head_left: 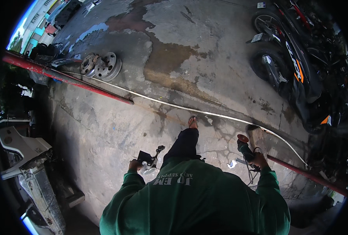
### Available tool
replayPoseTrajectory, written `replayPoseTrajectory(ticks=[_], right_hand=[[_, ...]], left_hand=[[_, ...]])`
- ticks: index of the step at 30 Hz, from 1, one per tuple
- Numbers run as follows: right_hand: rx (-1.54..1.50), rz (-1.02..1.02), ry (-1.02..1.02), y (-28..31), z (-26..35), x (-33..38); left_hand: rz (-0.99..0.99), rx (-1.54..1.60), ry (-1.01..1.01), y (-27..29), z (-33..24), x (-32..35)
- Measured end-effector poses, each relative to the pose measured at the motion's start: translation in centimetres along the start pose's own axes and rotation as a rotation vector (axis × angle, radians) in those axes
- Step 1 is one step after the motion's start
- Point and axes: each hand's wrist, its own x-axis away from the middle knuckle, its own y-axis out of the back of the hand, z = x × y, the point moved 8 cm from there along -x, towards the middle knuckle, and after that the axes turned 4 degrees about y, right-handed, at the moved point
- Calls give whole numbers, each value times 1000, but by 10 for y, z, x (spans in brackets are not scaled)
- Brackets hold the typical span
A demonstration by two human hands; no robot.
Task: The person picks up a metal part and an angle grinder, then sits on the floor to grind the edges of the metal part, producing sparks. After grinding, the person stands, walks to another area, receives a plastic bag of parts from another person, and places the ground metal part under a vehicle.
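A small silvery metal part with a dark bracket and a black knobbed lever (150, 158) sits at about seven o'clock, lever pointing up toward one o'clock. A dark green angle grinder with a red-orange disc (244, 148) sits at four o'clock, disc end uppermost, its cord hanging below.

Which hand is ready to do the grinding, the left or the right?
The right hand. It holds the angle grinder, disc pointing forward over the concrete. The left hand is busy holding a small metal part, so it likely just steadies the piece.
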Motion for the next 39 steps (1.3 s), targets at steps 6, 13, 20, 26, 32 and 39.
replayPoseTrajectory(ticks=[6,13,20,26,32,39], right_hand=[[-168,134,-64,83,51,-109],[-233,587,-347,157,82,-259],[-6,375,-121,440,225,-590],[29,237,-12,730,396,-828],[141,180,65,981,529,-1058],[209,49,66,1319,604,-1246]], left_hand=[[-53,-351,-143,151,-256,-76],[-13,-135,-242,308,-520,-161],[55,327,201,452,-700,-250],[19,-54,63,616,-960,-314],[40,-253,-59,745,-1209,-417],[38,-135,54,956,-1509,-490]])
